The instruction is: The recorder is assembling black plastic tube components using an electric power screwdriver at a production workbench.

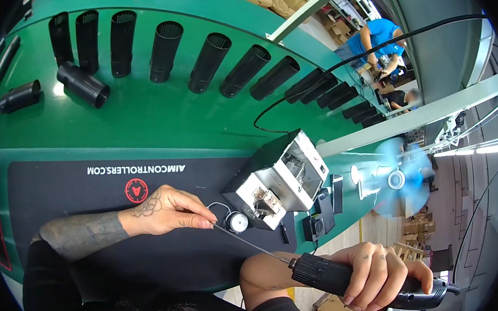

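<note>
My right hand [375, 277] is wrapped round the body of a black electric screwdriver [322, 271] at the lower right. From its nose a long thin screwdriver bit [247, 243] slants up and left to my left hand [168, 210]. There my left thumb and forefinger pinch together at the bit's tip; whether a screw sits between them is too small to tell. Just beyond the fingertips stands a small round silver-topped piece [236, 222] with a thin cable. Beside it is a white and black box-shaped machine [280, 179], its top partly see-through, that looks like a screw feeder.
Black tubes with perforated ends [165, 51] stand in a curved row along the green table [83, 130]; several others lie at left. A dark mat [76, 195] lies under my arms. At right are a spinning fan [400, 178], a metal post [421, 115] and a hanging cable. Co-workers [377, 40] are farther off.
</note>
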`<state>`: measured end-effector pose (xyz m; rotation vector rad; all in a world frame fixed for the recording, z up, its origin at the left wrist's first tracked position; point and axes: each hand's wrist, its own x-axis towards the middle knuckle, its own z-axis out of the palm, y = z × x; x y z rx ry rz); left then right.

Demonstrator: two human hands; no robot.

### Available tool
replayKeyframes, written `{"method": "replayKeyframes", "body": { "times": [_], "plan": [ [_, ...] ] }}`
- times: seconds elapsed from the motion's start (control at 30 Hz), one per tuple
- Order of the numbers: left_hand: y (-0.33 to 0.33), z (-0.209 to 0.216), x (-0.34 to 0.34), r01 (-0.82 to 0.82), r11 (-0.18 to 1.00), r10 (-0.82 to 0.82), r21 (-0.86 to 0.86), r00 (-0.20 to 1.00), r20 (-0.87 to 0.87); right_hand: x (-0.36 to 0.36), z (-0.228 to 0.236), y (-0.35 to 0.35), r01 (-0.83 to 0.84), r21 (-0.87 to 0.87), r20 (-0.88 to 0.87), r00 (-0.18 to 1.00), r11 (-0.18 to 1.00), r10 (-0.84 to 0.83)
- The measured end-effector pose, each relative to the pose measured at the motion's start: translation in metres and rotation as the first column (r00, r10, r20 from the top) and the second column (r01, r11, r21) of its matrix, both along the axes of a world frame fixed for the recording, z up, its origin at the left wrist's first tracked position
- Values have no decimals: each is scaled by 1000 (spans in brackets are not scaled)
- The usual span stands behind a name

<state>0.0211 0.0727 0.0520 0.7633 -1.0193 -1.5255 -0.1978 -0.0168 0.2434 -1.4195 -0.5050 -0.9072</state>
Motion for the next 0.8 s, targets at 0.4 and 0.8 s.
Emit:
{"method": "replayKeyframes", "body": {
  "times": [0.4,0.8],
  "plan": [
    [-1,17,12,90,957,-36,-277,980,194,24,-3,17,33,132,195,979,991,-58],
    [-26,19,156,-790,250,925,-560,24,379,1,6,29,54,141,347,933,989,-100]
  ]
}}
